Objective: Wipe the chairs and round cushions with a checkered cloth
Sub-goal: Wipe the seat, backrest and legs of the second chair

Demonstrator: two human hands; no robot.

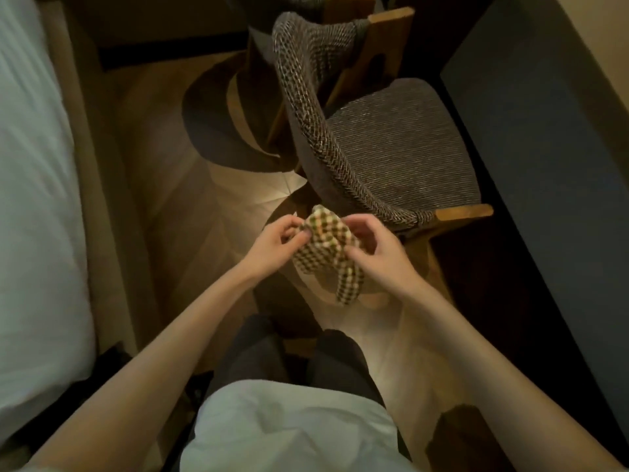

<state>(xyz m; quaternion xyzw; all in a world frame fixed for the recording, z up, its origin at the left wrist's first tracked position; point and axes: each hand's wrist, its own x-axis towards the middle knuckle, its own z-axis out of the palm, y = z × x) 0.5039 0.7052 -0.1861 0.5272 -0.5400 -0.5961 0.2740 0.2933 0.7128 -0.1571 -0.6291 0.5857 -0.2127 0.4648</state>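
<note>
Our left hand (272,241) and right hand (376,248) pinch the bunched cloth (323,248) between curled fingertips, just short of the chair (391,172); we'd fold it flat before wiping.

floor (163,172): wood | standing on it: chair (391,155) | left: bed (30,199)

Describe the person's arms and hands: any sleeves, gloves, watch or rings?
The left arm and right arm are bare up to the frame edge, with no sleeve in view. The left hand and right hand are ungloved; no watch, bracelet or ring shows. Below them, a pale top and dark trousers are worn.
</note>
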